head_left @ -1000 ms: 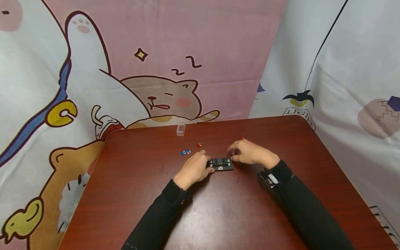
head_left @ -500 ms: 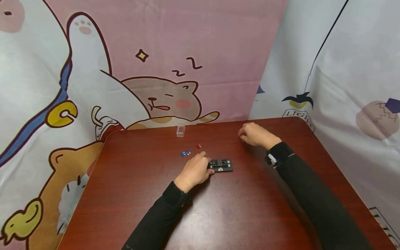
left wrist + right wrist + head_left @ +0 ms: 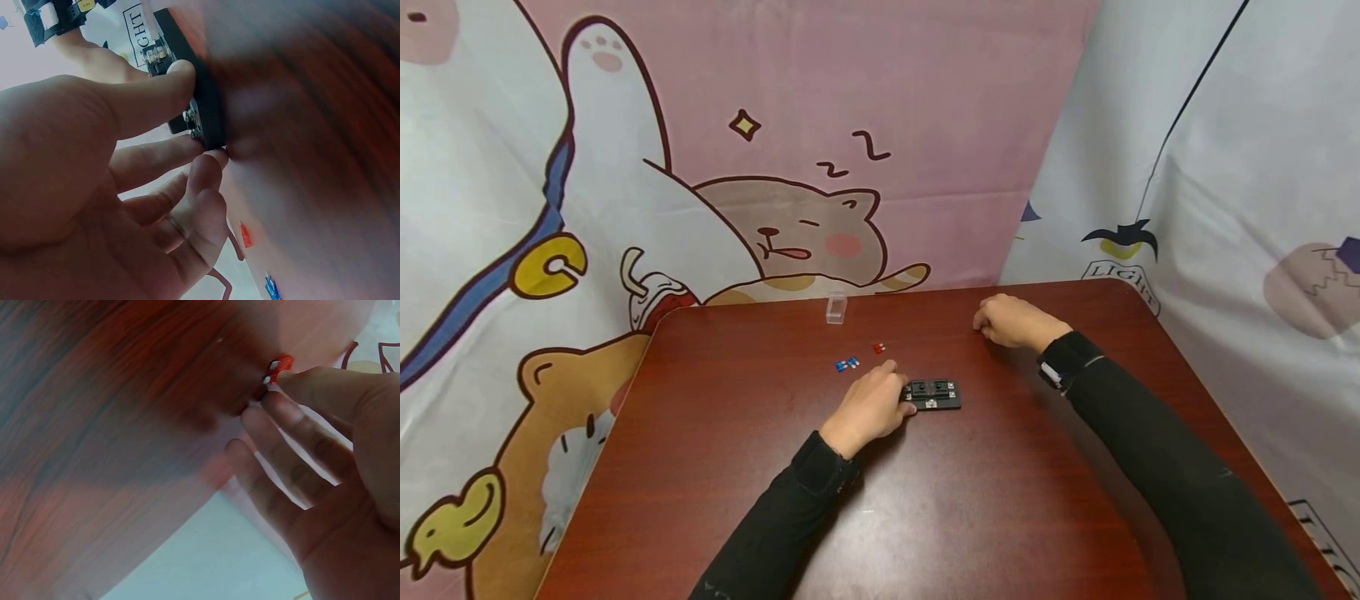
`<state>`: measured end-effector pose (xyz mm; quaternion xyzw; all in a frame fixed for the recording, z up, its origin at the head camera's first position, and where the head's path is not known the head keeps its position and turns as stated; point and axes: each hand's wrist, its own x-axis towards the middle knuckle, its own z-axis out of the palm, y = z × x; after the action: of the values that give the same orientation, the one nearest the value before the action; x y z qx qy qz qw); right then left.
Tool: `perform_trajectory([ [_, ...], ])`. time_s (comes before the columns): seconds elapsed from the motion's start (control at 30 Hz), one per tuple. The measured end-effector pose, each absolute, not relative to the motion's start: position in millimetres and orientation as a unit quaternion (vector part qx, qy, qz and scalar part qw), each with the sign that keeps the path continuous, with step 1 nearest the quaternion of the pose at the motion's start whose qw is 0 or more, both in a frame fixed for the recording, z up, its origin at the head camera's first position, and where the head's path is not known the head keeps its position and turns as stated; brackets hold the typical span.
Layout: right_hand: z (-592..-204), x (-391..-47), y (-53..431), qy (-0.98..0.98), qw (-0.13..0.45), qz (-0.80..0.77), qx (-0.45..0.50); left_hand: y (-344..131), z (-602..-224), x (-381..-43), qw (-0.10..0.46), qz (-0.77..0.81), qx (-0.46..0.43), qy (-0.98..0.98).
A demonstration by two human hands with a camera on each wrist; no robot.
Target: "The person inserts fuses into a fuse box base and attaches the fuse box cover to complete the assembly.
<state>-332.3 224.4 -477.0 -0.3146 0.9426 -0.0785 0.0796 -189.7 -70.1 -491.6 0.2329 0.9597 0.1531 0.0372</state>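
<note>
One black block (image 3: 936, 396) sits near frame centre, gripped by your left hand (image 3: 867, 408); your right hand (image 3: 1011, 321) has moved higher, right of centre, and pinches a red fuse (image 3: 285, 362), leaving both parts held.

we are gripping a block (image 3: 934, 395) with our left hand (image 3: 867, 407); our right hand (image 3: 1013, 322) is bending its fingers at the table (image 3: 1015, 467) near the far edge. beyond our left hand, blue pieces (image 3: 841, 366), a red piece (image 3: 878, 348) and a clear box (image 3: 836, 311) are lying.
</note>
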Motion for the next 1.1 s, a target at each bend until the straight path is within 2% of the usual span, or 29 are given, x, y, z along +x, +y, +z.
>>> perform_trajectory([
  [0.4,-483,-332,227,0.942,0.053,-0.069,-0.326,-70,-493,-190,0.047,0.148,0.231,0.961],
  [0.63,-483,-334,227,0.947,0.063,-0.059,-0.311,-71,-491,-189,0.049,0.148,0.232,0.96],
  [1.1,-467,-319,213,0.947,0.014,-0.088,-0.309,-71,-492,-191,0.052,0.15,0.231,0.96],
])
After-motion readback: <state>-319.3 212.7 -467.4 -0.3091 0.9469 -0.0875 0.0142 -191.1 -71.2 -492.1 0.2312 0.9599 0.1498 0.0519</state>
